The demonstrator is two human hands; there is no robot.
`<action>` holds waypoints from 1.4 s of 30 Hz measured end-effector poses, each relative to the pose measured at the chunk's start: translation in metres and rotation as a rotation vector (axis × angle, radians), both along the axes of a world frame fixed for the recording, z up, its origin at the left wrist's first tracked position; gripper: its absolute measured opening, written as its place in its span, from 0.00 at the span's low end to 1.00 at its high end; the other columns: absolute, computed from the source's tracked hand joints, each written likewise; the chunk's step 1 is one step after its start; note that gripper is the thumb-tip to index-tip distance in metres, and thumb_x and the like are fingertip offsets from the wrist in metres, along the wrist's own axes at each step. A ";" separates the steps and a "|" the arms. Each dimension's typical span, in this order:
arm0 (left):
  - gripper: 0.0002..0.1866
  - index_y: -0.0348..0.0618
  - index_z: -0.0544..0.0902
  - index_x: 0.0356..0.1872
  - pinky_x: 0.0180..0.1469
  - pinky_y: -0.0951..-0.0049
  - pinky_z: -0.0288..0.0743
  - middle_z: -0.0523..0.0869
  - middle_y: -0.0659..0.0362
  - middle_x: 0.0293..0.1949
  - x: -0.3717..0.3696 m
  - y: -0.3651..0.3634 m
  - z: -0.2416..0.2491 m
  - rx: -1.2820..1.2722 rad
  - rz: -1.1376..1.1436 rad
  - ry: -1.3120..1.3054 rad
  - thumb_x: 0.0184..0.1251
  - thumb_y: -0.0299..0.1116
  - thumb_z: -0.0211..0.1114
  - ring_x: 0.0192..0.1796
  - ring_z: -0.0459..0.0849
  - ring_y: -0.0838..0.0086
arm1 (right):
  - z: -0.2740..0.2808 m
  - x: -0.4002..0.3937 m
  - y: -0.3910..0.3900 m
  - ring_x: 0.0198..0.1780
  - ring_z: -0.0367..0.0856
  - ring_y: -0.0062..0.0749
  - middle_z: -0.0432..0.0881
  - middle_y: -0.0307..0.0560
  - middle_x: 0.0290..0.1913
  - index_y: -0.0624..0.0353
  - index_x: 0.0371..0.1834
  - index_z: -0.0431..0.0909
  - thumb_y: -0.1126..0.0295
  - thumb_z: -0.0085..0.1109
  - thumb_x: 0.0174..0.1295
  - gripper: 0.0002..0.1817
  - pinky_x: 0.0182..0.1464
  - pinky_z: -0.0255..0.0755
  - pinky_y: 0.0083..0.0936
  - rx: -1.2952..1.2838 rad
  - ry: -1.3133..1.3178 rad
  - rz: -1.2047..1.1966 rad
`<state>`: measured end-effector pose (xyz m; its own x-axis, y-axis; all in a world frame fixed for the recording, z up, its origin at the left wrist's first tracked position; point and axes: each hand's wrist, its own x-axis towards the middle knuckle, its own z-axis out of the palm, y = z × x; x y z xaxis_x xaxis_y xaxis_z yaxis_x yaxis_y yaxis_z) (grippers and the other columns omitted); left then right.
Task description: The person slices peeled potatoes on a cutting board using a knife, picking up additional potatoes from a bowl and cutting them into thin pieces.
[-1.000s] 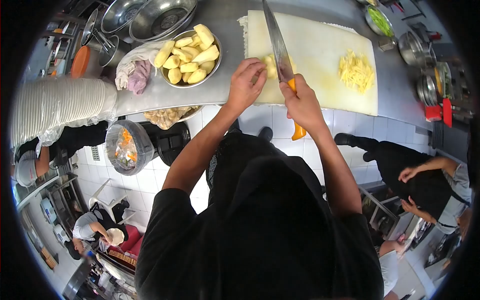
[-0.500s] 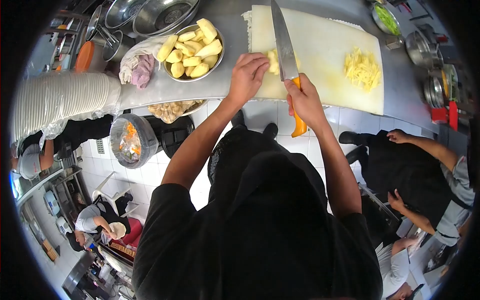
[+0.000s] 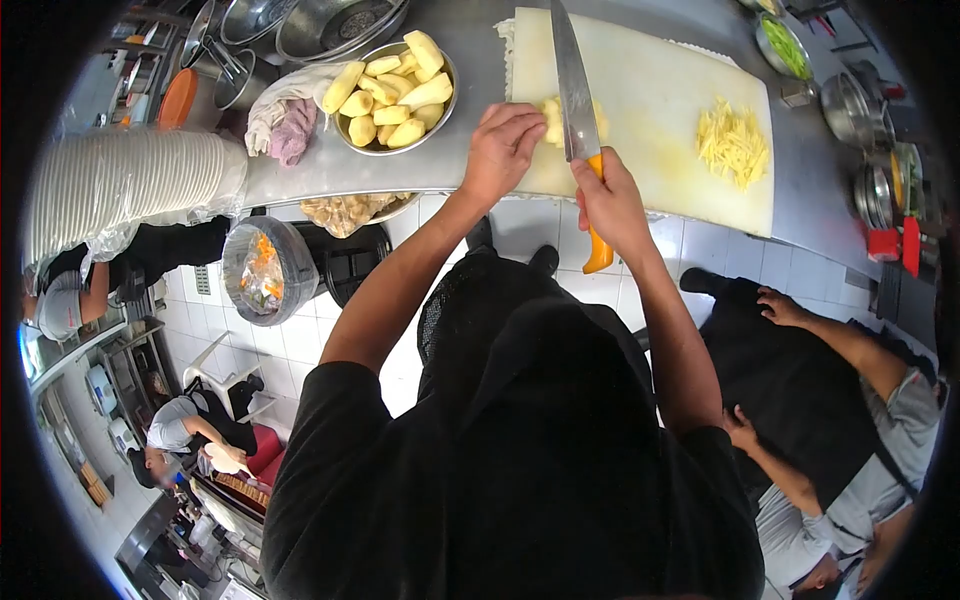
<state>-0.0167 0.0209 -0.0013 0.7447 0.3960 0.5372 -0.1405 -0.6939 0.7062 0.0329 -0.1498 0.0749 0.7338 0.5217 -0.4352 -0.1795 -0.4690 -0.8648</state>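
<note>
My right hand [image 3: 612, 200] grips the orange handle of a large kitchen knife [image 3: 574, 90], its blade pointing away over the white cutting board [image 3: 650, 80]. My left hand [image 3: 505, 148] has its fingers bent and drawn together, the tips against a pale yellow peeled root [image 3: 552, 118] that looks like ginger. The blade crosses this root just right of those fingertips and hides part of it. Toward the board's right side lies a pile of thin yellow strips [image 3: 732, 142]. A metal bowl [image 3: 400, 148] of peeled yellow pieces stands left of my left hand.
Crumpled cloths [image 3: 290, 135] and wrapped stacked containers [image 3: 140, 185] sit on the counter's left. A bowl of green vegetables [image 3: 782, 45] is at the far right. Below are a lined waste bin [image 3: 262, 275] and a bowl of brownish pieces [image 3: 350, 210]. A co-worker [image 3: 800, 380] stands close at right.
The counter and its things have shifted slightly right in view. Both hands keep nearly the same place at the root and knife. The co-worker at right has moved closer to me.
</note>
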 end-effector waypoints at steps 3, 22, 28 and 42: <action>0.06 0.40 0.89 0.38 0.47 0.65 0.78 0.88 0.55 0.42 -0.001 0.000 0.001 0.016 -0.002 0.004 0.60 0.26 0.71 0.44 0.84 0.61 | 0.001 0.000 0.001 0.18 0.77 0.31 0.76 0.48 0.24 0.65 0.43 0.68 0.60 0.51 0.73 0.16 0.23 0.73 0.30 -0.026 -0.001 0.018; 0.04 0.38 0.86 0.35 0.49 0.64 0.78 0.87 0.56 0.40 0.002 0.000 0.003 0.042 -0.052 -0.023 0.58 0.22 0.71 0.44 0.83 0.59 | 0.009 -0.016 0.005 0.17 0.77 0.33 0.75 0.48 0.22 0.67 0.43 0.66 0.61 0.50 0.73 0.16 0.22 0.73 0.31 -0.066 0.079 -0.045; 0.04 0.37 0.86 0.35 0.49 0.63 0.78 0.87 0.55 0.40 0.001 -0.002 0.005 0.062 -0.043 -0.007 0.58 0.22 0.70 0.44 0.83 0.59 | 0.005 -0.015 0.003 0.16 0.76 0.32 0.74 0.47 0.22 0.67 0.42 0.67 0.61 0.50 0.73 0.16 0.21 0.71 0.30 -0.015 0.113 -0.055; 0.04 0.37 0.87 0.34 0.48 0.64 0.78 0.87 0.56 0.39 0.002 -0.001 0.005 0.062 -0.058 0.018 0.58 0.22 0.70 0.43 0.83 0.60 | -0.009 -0.010 0.006 0.15 0.71 0.26 0.72 0.41 0.21 0.60 0.42 0.67 0.62 0.50 0.75 0.12 0.19 0.67 0.24 0.095 0.181 -0.066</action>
